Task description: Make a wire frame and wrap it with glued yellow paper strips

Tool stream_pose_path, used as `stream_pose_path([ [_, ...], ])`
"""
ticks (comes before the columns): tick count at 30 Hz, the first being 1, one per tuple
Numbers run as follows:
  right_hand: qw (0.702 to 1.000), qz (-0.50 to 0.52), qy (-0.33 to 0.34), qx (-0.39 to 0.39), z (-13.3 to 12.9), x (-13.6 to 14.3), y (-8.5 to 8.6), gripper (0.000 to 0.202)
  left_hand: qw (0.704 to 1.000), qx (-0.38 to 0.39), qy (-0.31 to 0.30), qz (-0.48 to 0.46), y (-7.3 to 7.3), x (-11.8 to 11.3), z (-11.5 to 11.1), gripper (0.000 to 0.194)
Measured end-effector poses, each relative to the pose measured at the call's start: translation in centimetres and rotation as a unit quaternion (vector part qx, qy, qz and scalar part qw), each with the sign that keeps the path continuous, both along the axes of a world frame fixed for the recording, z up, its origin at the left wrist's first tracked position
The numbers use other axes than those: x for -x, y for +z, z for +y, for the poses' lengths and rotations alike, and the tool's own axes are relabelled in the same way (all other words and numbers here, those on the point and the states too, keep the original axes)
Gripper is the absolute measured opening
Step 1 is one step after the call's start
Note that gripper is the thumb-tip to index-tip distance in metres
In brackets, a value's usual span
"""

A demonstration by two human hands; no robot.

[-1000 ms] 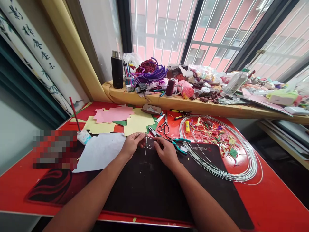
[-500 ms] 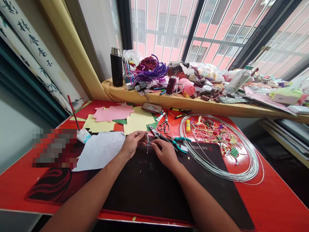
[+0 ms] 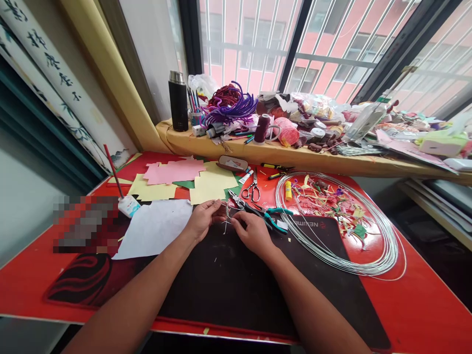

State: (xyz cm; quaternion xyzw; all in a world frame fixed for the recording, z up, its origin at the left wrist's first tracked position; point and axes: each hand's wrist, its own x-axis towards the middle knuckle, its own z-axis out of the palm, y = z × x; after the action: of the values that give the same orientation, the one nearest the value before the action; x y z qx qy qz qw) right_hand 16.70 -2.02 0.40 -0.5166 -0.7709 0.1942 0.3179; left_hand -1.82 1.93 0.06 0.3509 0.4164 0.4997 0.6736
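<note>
A black mat is lying nearest on the red tabletop. Above it, the left hand is pinching the top of a branched wire piece. Compared with a second ago, the right hand is sitting closer to its side branch, apparently steadying or shaping it; its grip is remaining undetermined. Teal-handled pliers are lying beyond.

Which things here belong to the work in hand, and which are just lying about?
In the work: wire piece, pinched by the left hand, right hand close by; likely coil, teal pliers.
Apparently lying about: flask, scissors, white paper, pink paper.
</note>
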Motion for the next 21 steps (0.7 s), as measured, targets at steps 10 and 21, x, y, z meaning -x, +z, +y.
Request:
stream_pose_path([
  [10, 0.999, 0.031, 0.004, 0.024, 0.06, -0.12, 0.27, 0.016, 0.999, 0.019, 0.000, -0.032, -0.20, -0.05, -0.16, 0.030],
  [21, 0.999, 0.025, 0.029, 0.004, -0.10, -0.05, 0.34, 0.016, 1.000, 0.019, 0.007, 0.000, 0.03, 0.01, -0.28, 0.025],
])
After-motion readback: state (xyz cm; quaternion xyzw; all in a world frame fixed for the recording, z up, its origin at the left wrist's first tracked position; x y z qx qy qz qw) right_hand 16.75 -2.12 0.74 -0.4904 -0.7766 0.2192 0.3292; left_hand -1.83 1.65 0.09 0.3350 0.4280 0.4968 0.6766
